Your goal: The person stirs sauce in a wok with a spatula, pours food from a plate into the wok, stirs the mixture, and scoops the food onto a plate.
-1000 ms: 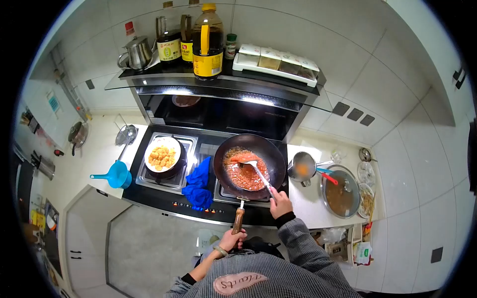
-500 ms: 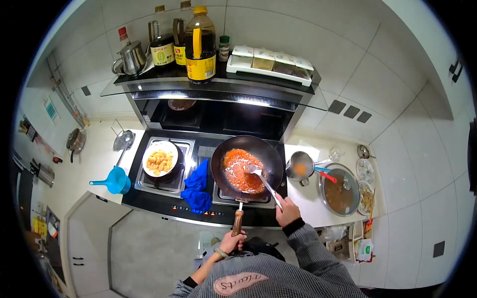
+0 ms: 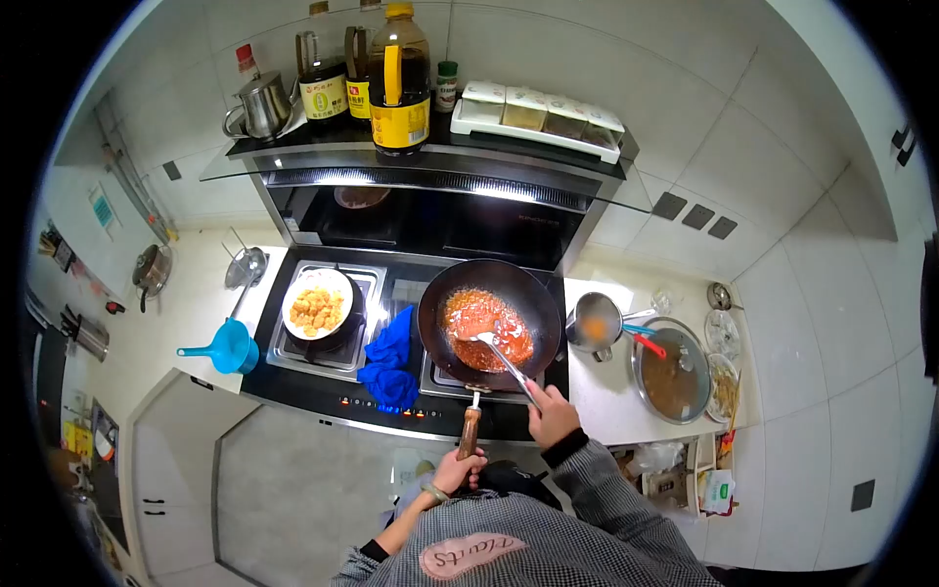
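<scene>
My left hand (image 3: 460, 471) is wrapped round the wooden handle (image 3: 470, 430) of a dark wok (image 3: 540, 311), which sits on the right burner. In my right hand (image 3: 554, 415) is a metal spatula (image 3: 510, 366), its head dipped into the red-orange sauce (image 3: 488, 315) spread over the wok's bottom. Glossy and bubbly, the sauce covers the middle of the pan. On the left burner, a white bowl of golden fried pieces (image 3: 317, 305) rests on a dark pan. A crumpled blue cloth (image 3: 389, 360) lies between the two burners.
Right of the stove stand a metal cup (image 3: 594, 324) and a large steel basin (image 3: 639, 367) of brownish liquid with a red-handled utensil. A blue ladle (image 3: 231, 348) lies on the left counter. Sauce bottles (image 3: 401, 88) and a seasoning box (image 3: 536, 119) line the shelf above.
The spatula's head has shifted slightly left through the sauce, and my right hand has moved left with it. My left hand keeps its grip on the wok handle.
</scene>
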The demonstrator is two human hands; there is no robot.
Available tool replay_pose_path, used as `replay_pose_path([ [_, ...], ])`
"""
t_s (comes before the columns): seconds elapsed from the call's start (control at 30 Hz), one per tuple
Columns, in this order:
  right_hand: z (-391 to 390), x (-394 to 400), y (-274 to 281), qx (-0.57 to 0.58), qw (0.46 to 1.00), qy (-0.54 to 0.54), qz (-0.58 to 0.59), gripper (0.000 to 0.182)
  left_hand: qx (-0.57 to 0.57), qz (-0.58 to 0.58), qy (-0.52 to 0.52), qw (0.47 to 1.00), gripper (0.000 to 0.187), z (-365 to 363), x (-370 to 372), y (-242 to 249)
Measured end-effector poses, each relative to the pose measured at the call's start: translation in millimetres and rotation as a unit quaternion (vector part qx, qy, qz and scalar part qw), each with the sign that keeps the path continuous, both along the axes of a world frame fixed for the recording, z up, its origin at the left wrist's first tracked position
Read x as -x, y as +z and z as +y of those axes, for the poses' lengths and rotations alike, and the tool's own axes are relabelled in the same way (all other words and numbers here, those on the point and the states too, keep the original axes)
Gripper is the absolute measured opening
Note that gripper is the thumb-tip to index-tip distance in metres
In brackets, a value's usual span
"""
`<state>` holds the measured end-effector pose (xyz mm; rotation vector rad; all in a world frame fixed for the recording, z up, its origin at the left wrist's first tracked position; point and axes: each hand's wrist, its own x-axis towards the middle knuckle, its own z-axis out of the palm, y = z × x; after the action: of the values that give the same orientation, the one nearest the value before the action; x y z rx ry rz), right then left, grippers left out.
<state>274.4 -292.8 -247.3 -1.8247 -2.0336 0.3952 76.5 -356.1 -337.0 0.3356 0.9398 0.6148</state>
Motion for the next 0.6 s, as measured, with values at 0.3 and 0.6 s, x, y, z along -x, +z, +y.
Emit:
replay_pose_path([
  [0.3,-12.7,-8.1,8.3,0.028,1.000,-0.001,-0.014,0.041,-0.023,0.006,-0.013,1.000,0.019,2.0,0.7,4.5],
  [0.6,-2.9,-15.0,5.4,0.018,0.998,-0.044,-0.045,0.036,-0.021,0.012,-0.012,1.000,0.020,2.7,1.4,4.4],
])
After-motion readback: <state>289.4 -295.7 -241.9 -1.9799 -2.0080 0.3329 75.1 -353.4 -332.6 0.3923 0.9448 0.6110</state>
